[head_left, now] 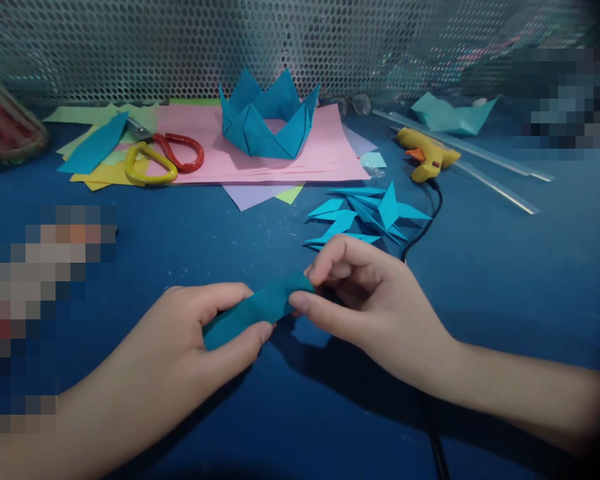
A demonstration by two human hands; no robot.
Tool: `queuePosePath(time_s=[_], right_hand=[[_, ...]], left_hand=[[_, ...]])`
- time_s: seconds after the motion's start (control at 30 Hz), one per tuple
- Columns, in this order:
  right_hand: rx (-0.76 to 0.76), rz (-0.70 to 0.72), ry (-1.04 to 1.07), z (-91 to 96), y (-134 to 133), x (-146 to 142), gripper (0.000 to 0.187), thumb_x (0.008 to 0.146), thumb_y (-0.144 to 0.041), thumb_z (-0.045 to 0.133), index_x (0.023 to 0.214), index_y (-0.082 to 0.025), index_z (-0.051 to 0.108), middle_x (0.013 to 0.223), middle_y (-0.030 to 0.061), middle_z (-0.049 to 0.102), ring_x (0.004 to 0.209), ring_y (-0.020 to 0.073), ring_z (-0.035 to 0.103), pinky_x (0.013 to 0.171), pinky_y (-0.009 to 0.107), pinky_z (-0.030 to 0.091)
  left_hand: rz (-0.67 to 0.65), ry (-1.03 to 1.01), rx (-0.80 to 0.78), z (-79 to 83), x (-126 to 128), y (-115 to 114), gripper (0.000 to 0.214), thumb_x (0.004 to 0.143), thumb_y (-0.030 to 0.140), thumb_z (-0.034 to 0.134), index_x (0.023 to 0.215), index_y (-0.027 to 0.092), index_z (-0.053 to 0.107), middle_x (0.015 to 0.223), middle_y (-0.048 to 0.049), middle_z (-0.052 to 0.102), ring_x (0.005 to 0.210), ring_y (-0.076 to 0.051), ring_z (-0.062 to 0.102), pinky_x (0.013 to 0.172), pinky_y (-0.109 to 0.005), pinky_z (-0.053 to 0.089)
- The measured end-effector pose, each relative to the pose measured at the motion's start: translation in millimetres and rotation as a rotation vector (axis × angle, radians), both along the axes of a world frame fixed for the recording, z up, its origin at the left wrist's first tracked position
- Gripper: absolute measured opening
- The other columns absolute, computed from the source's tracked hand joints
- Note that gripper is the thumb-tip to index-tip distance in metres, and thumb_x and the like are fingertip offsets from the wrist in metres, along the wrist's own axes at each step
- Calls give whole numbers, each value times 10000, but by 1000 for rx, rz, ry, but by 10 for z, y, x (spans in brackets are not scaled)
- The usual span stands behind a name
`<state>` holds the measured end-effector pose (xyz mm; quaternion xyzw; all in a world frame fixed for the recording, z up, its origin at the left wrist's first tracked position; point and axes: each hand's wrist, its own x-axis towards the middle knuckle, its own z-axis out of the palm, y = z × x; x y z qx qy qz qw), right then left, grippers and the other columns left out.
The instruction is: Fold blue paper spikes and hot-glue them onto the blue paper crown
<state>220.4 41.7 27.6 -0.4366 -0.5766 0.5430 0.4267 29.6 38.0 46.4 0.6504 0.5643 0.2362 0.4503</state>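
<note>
A narrow blue paper strip point(257, 308) is being held near the blue table's point(190, 243) front edge — the left hand point(180, 333) clasping one end, the right hand point(383, 310) pinching the other. Uneven tugging could crease it askew. Beyond, pointed blue folded-paper pieces point(389, 210) are lying near a yellow plastic glue gun point(429, 155) — a snagged black cord point(441, 205) could drag it onto them.

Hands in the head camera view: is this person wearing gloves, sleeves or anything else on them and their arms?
Nothing that shows. The left hand and right hand are gloveless. No sleeve, watch or bracelet appears on the visible left forearm or right forearm.
</note>
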Motion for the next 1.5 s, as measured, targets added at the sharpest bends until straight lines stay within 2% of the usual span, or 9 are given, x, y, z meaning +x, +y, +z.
queuePosePath(time_s=[0.2, 0.4, 0.57, 0.7, 0.8, 1.0, 1.17, 1.33, 1.5], right_hand=[[-49, 153, -11, -7, -36, 8, 561, 701, -49, 803, 1125, -281, 517, 734, -82, 610, 704, 85, 619, 621, 159, 499], [-15, 117, -127, 9, -45, 10, 470, 747, -161, 779, 1150, -254, 557, 697, -67, 558, 621, 95, 575, 549, 192, 460], [-73, 82, -122, 34, -33, -10, 440, 726, -187, 787, 1139, -223, 640, 620, -76, 523, 513, 81, 520, 456, 191, 411], [-117, 75, -105, 43, -32, -32, 488, 740, -167, 750, 1218, -241, 685, 552, -98, 439, 506, 100, 598, 496, 202, 489], [-137, 99, -97, 35, -40, -32, 428, 793, -180, 706, 1220, -208, 698, 532, -97, 483, 493, 97, 635, 530, 193, 531], [-28, 83, -156, 3, -61, 5, 351, 919, -215, 588, 1258, -198, 678, 598, -64, 639, 428, 60, 602, 501, 164, 531], [84, 24, -203, 13, -84, 6, 381, 947, -191, 556, 1322, -190, 621, 489, -93, 551, 421, 57, 553, 468, 143, 487], [176, -24, -215, 10, -88, -7, 373, 950, -172, 552, 1320, -181, 593, 580, -63, 613, 443, 65, 544, 389, 166, 401], [268, -94, -301, -35, -66, 30, 355, 968, -174, 546, 1320, -207, 572, 596, -53, 621, 514, 103, 608, 427, 198, 445]], left_hand=[[-14, 28, 15, -4, 7, -7, 256, 746, 493, 621, 685, 248, 655, 508, 39, 556, 592, -180, 576, 549, -227, 450], [-201, 139, 29, 5, -72, -5, 287, 800, 419, 597, 586, 230, 618, 541, 55, 569, 528, -117, 497, 489, -190, 367], [-194, 179, 51, -12, -122, -10, 306, 797, 422, 602, 559, 231, 613, 530, 63, 565, 519, -110, 504, 467, -179, 359], [-189, 148, 175, -10, -95, 2, 239, 784, 330, 631, 558, 251, 636, 499, 93, 568, 466, -77, 494, 446, -164, 332], [-195, 161, 275, -3, -75, 17, 244, 772, 288, 661, 538, 242, 607, 481, 107, 547, 444, -56, 471, 442, -156, 317], [-118, 163, 208, -5, -116, 51, 300, 775, 435, 690, 550, 241, 649, 468, 92, 566, 430, -71, 463, 419, -172, 317], [-85, 97, 146, 1, -120, 50, 245, 739, 435, 744, 556, 279, 699, 439, 103, 552, 399, -59, 419, 387, -164, 282], [-72, 100, 137, 2, -104, 56, 218, 729, 451, 741, 587, 286, 723, 474, 102, 612, 419, -55, 479, 398, -128, 317], [-4, 137, 217, -22, -116, 58, 299, 736, 445, 694, 526, 235, 652, 375, 109, 462, 329, -38, 343, 315, -138, 224]])
